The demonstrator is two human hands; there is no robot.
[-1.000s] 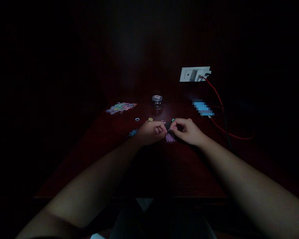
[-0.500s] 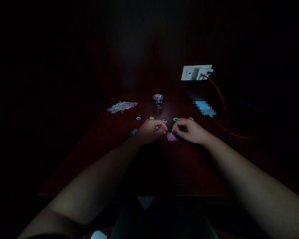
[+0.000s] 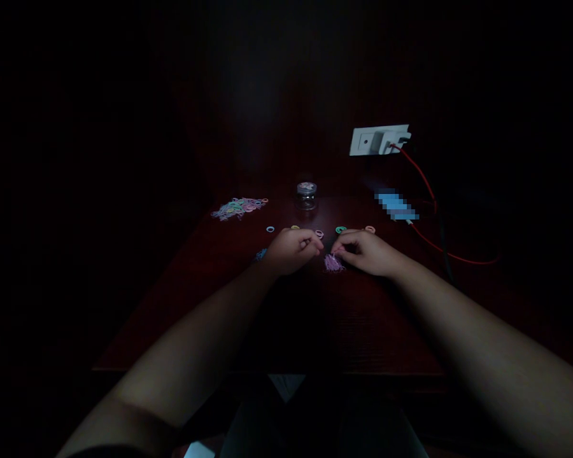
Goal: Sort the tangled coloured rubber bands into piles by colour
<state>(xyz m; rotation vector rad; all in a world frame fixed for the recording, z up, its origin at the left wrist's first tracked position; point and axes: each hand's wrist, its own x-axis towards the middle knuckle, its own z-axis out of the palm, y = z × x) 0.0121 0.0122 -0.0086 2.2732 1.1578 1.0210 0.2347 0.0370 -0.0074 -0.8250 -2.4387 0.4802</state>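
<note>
A small pile of purple bands (image 3: pixel 334 263) lies on the dark red table between my hands. My right hand (image 3: pixel 363 251) is closed at the pile's upper right edge, its thumb and forefinger pinched; what they hold is too small to make out. Just left of the pile, my left hand (image 3: pixel 293 250) has its fingers curled together, and anything between them is hidden. Blue bands (image 3: pixel 261 254) show partly behind my left hand. Beyond the hands is a row of rings: blue (image 3: pixel 270 229), yellow (image 3: pixel 295 228), pink (image 3: pixel 319 234), green (image 3: pixel 340 229) and orange (image 3: pixel 370 229).
A mixed pile of coloured bands (image 3: pixel 239 208) lies at the back left. A clear lidded jar (image 3: pixel 306 196) stands at the back middle. At the right a blurred phone (image 3: pixel 396 205) is joined by a red cable (image 3: pixel 453 256) to a wall socket (image 3: pixel 365 141).
The whole view has shifted slightly, so things appear a little further right. The pale strand seen between my right fingertips and the purple pile no longer stands out; those fingertips remain beside the pile.
</note>
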